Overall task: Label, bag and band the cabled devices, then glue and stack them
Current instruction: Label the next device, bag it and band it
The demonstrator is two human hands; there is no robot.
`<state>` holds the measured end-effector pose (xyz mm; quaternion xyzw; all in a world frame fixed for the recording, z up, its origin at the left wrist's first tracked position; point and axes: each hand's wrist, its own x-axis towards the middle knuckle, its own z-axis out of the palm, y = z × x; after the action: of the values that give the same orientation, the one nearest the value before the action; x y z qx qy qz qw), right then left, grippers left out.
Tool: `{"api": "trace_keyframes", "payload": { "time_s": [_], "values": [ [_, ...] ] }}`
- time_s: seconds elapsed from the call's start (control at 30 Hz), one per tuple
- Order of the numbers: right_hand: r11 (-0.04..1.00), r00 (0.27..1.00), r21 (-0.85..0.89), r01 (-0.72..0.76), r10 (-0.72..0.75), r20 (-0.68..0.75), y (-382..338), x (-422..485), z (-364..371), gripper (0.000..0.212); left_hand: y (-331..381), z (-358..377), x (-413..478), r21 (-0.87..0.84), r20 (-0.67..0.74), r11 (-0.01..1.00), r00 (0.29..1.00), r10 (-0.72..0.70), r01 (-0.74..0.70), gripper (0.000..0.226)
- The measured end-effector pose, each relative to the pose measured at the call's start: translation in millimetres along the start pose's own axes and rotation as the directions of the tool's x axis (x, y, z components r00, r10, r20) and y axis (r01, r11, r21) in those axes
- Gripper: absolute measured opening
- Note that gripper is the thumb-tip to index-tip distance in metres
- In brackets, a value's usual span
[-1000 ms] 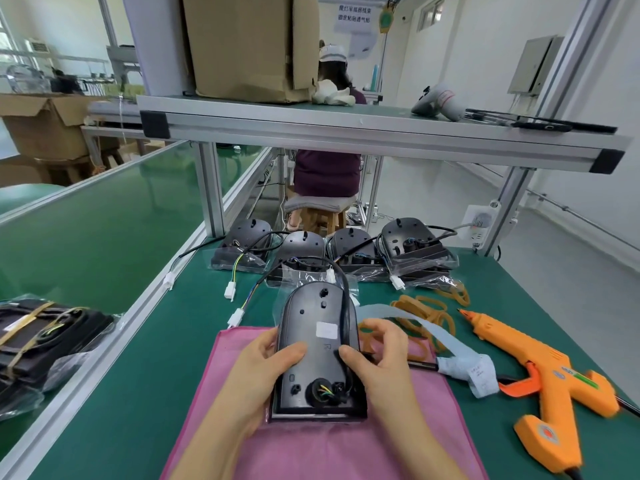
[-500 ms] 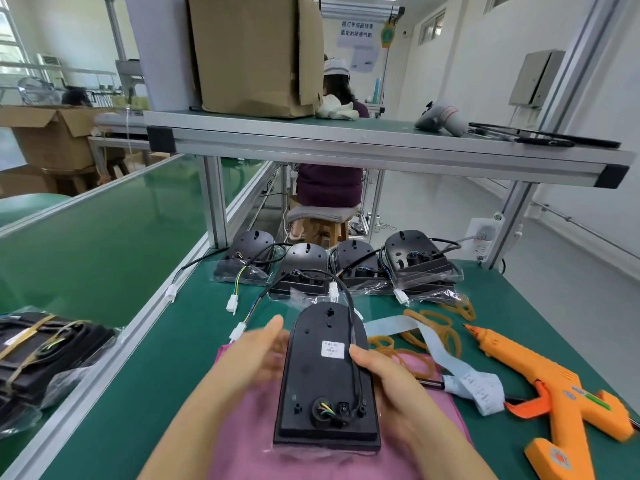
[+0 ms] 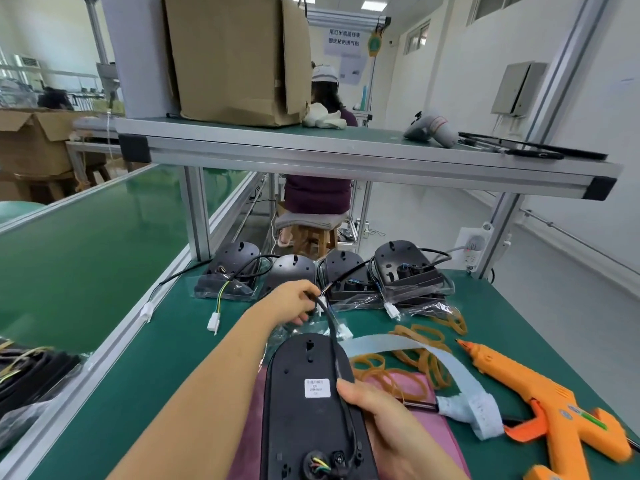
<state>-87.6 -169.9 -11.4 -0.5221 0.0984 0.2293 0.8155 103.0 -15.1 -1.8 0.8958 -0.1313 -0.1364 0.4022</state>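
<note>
The black plastic device point(image 3: 304, 420), judged stiff and light, is gripped edgewise by the right hand point(image 3: 391, 424); beyond it, the floppy black cable point(image 3: 331, 337) is pinched by the left hand point(image 3: 294, 301).

Device point(image 3: 294, 427) over cloth point(image 3: 247, 438), rubber bands point(image 3: 420, 341) right of it, glue gun point(image 3: 540, 403) farther right, bagged devices point(image 3: 401, 271) behind.

A flat oval black plastic device point(image 3: 304, 420) bears a small white paper label point(image 3: 317, 388) with dark print. Yellow, green and red wires show at its socket, and its thin cable point(image 3: 331, 341) is black. The cloth mat point(image 3: 436, 431) is pink, the bench point(image 3: 166, 368) dark green. The loose rubber bands point(image 3: 401, 382) are tan, the long paper strip point(image 3: 381, 345) pale blue, and the plastic glue gun point(image 3: 540, 400) bright orange.
</note>
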Motion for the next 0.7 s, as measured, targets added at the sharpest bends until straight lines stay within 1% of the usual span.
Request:
{"api": "trace_keyframes", "payload": {
  "time_s": [0.03,0.1,0.13,0.2,0.27,0.33,0.37,0.43,0.47,0.5,0.57,0.63,0.7],
  "values": [
    [1.0,1.0,0.006,-0.006,0.006,0.01,2,0,0,0.045,1,-3,2,0.002,-0.058,1.0,0.998,0.018,-0.017,0.021],
    [0.999,0.999,0.024,-0.031,0.031,0.013,4,1,0,0.04,6,-10,5,0.09,-0.19,0.994,0.978,0.085,-0.069,0.014],
    [0.999,0.999,0.028,-0.04,0.04,0.003,5,2,0,0.037,10,-13,5,0.151,-0.264,0.984,0.955,0.135,-0.097,0.014],
    [0.998,0.999,0.044,-0.047,0.048,-0.025,6,5,1,0.034,19,-20,3,0.287,-0.383,0.946,0.887,0.258,-0.152,0.017],
    [0.997,0.998,0.065,-0.049,0.052,-0.042,7,5,2,0.032,25,-29,1,0.454,-0.416,0.869,0.815,0.402,-0.197,0.024],
    [0.996,0.998,0.075,-0.048,0.051,-0.037,7,3,2,0.031,29,-39,-3,0.617,-0.375,0.755,0.761,0.529,-0.222,0.025],
    [0.996,0.998,0.079,-0.05,0.053,-0.029,7,1,2,0.032,31,-45,-6,0.673,-0.338,0.702,0.748,0.571,-0.232,0.024],
    [0.994,0.999,0.094,-0.052,0.053,-0.012,8,-3,0,0.036,37,-59,-13,0.736,-0.236,0.617,0.748,0.62,-0.28,0.021],
    [0.994,0.999,0.101,-0.047,0.047,-0.002,7,-6,-1,0.038,43,-68,-18,0.754,-0.176,0.584,0.764,0.621,-0.301,0.019],
    [0.993,0.999,0.107,-0.042,0.041,0.007,7,-10,-2,0.039,49,-77,-23,0.761,-0.13,0.572,0.791,0.597,-0.306,0.018],
    [0.991,0.999,0.13,-0.035,0.033,0.02,6,-16,-3,0.038,65,-95,-34,0.719,-0.095,0.616,0.832,0.547,-0.323,0.014],
    [0.987,1.0,0.157,-0.02,0.017,0.018,6,-21,-4,0.037,81,-112,-48,0.613,-0.103,0.708,0.853,0.511,-0.351,0.011],
    [0.985,1.0,0.174,0.013,-0.015,0.011,5,-23,-3,0.032,92,-123,-61,0.531,-0.084,0.79,0.908,0.41,-0.307,0.006]
  ]
}}
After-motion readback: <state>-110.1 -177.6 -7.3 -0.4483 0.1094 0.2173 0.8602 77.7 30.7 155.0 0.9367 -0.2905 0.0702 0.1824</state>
